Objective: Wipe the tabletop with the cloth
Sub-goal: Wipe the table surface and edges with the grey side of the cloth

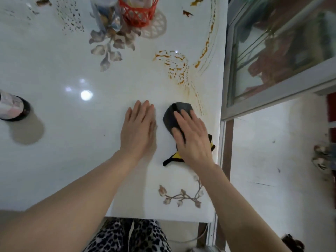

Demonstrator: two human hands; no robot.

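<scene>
The right hand (pixel 192 137) is pressing flat on the cloth (pixel 179 113), fingers straight and slightly spread, palm covering the near part of it. The cloth is dark grey with a black-and-yellow edge poking out near the wrist, and it is lying on the tabletop (pixel 72 151) near the right edge. The left hand (pixel 139 126) is resting flat on the bare surface just left of the cloth, fingers straight and close together, holding nothing; it looks to be bracing.

Step in hand, as I judge it: wiping the right side of the table. To do it well, keep even palm pressure so the folded cloth is not bunching or slipping out, and sweep in overlapping passes. The orange-brown marks (pixel 174 66) far of the cloth may be stain or printed pattern; cannot tell. Farther off, the red basket (pixel 138 11) and the cup (pixel 12 108) at the far left need wiping around or lifting. Watch the right edge so the cloth is not sliding off.
</scene>
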